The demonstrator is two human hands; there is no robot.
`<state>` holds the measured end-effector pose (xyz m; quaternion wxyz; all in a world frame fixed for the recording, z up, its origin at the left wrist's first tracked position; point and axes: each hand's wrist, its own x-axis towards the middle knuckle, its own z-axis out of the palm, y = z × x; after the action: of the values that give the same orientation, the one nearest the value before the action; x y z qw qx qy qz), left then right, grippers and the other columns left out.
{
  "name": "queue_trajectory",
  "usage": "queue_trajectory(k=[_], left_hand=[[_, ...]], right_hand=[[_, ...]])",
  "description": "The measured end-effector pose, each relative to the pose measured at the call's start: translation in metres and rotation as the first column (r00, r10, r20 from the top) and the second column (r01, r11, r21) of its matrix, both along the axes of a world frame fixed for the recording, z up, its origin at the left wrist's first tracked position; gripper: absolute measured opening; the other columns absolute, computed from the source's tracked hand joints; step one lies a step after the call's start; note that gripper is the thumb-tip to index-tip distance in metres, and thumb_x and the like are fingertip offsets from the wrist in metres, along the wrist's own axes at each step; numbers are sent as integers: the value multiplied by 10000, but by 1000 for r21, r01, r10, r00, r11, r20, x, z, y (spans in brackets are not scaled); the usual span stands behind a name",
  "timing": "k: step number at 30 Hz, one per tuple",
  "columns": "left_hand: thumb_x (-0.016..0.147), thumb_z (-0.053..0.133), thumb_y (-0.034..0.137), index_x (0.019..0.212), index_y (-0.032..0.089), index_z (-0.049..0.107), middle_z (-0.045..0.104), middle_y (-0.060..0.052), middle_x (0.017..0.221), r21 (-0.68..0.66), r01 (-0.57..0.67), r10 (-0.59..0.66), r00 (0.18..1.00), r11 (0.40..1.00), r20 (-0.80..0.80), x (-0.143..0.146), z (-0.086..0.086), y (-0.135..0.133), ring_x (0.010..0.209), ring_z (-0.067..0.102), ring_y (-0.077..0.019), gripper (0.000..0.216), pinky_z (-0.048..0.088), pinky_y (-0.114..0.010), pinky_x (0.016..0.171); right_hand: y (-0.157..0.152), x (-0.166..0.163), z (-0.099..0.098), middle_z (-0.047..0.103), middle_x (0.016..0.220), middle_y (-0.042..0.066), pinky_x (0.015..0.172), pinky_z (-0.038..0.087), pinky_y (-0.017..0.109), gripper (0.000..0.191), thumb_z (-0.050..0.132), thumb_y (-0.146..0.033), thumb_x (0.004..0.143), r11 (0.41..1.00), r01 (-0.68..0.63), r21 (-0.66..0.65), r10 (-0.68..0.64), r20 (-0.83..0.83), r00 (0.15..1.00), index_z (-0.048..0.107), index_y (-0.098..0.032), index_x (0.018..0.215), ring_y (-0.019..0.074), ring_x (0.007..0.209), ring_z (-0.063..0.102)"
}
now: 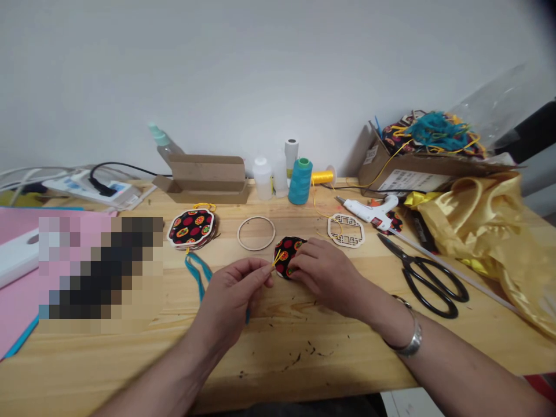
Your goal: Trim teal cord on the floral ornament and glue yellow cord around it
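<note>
My left hand (243, 284) is closed in a pinch on a thin yellow cord (277, 259), whose loose ends stick up past the fingertips. A bit of blue thread (248, 315) shows below that hand. Beside it, my right hand (324, 272) grips the edge of a rounded black fabric piece (284, 250) with red and orange flower patterns; its fingers cover the right part. Just behind lies a thin wooden ring (238, 233). A white-framed lattice piece (345, 244) rests to the right. At left sits a stack of patterned pieces (191, 227) with a blue tassel (197, 272).
Black-handled scissors (428, 284), a white glue gun (369, 213) and gold cloth (482, 226) lie right. Teal thread (300, 182), a yellow spool (324, 175), bottles (262, 179) and an open carton (208, 179) line the wall. A full cardboard box (391, 174) stands back right.
</note>
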<state>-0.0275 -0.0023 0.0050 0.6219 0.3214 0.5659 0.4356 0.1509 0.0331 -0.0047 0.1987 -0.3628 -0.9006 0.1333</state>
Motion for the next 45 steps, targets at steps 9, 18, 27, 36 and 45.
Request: queue_trajectory(k=[9,18,27,36,45], left_hand=[[677,679,256,668,131,634,575,30,569,5,-9,8,999,1000,43,0,-1,0,401,316,-4,133,203,-144,376],[675,682,279,707,137,644,602,15,632,2,-48,48,998,999,43,-1,0,1,401,282,-3,150,186,-145,370],[680,688,285,776,134,672,437,62,482,16,-41,41,999,999,13,-3,-5,1,430,294,-22,179,178,-143,392],[678,684,302,773,135,665,420,68,470,5,-9,9,1000,1000,9,-3,-3,1,422,278,-31,193,162,-160,390],[650,700,304,781,139,677,496,45,523,7,-27,27,1000,1000,16,-1,-3,2,420,304,-34,212,184,-167,387]], right_hand=[[-2,0,-7,580,817,43,655,299,318,106,469,-182,855,984,-98,151,67,196,978,570,-173,825,186,783,461],[2,4,-4,589,835,48,666,335,301,126,493,-243,859,991,-39,129,20,145,989,580,-170,805,176,780,474],[16,20,11,595,784,82,687,407,293,155,491,-151,849,984,147,103,-157,96,983,634,-129,797,175,773,517],[7,11,9,605,861,63,705,399,279,87,547,-194,823,994,-111,-1,111,30,993,619,-155,854,159,818,515],[0,3,3,592,832,59,649,376,289,136,469,-220,865,987,-130,93,120,107,987,583,-151,835,158,741,501]])
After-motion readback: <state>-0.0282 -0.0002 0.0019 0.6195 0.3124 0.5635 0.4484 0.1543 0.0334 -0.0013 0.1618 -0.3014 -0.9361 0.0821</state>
